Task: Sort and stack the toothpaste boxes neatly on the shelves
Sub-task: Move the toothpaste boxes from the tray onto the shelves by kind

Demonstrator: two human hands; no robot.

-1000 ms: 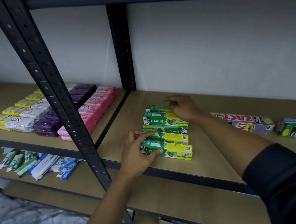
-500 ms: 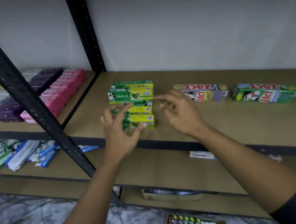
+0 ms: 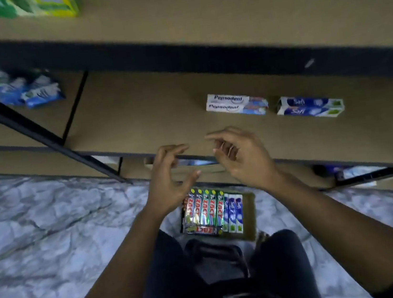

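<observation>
Moved: left hand [image 3: 169, 177] and right hand [image 3: 241, 158] off the green stack [image 3: 46, 3], empty, fingers loosely curled. Lower shelf [image 3: 149, 120]: two white boxes [image 3: 236, 105], two blue boxes [image 3: 309, 106]. Floor carton [image 3: 249, 214]: contents partly hidden.

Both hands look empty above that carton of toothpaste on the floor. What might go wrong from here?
1. The Zact boxes stand packed tight in the carton, so the left hand or right hand may drag out neighbours.
2. Safi boxes share the carton; a hurried grab could mix brands.
3. The green-and-yellow boxes sit near the upper shelf's front edge and might get knocked off.
</observation>
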